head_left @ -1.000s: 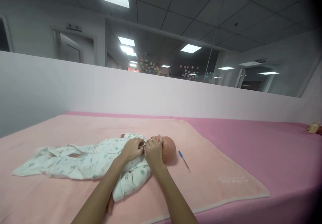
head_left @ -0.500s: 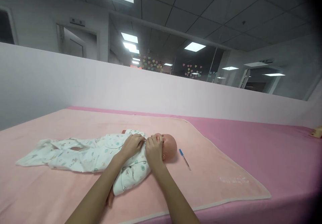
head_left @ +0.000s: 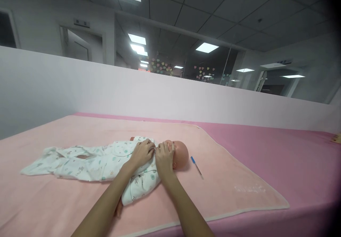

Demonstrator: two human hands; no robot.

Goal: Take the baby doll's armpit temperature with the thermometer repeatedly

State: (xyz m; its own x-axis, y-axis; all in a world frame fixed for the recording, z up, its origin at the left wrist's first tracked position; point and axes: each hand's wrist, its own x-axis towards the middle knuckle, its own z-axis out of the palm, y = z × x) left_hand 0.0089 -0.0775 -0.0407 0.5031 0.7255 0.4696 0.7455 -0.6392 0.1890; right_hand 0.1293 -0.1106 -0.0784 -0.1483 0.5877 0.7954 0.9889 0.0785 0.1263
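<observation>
A baby doll (head_left: 181,155) lies on its back on a peach blanket (head_left: 226,190), head to the right, dressed in a white patterned suit (head_left: 98,162). My left hand (head_left: 144,152) rests on the upper chest of the suit with its fingers bent at the collar. Beside it, my right hand (head_left: 164,159) is at the doll's neck and chin, fingers curled together and covering part of the lower face. Both hands are closed around the collar area; what the fingertips pinch is hidden.
A pen with a blue cap (head_left: 196,166) lies right of the doll's head. Pink cloth (head_left: 266,151) extends under the blanket. A white partition (head_left: 160,95) stands behind. At the far right edge is a small tan object (head_left: 336,138).
The view has shifted slightly, so doll and pen appear a little further right. Both hands stay at the collar, with hardly any change in their pose.
</observation>
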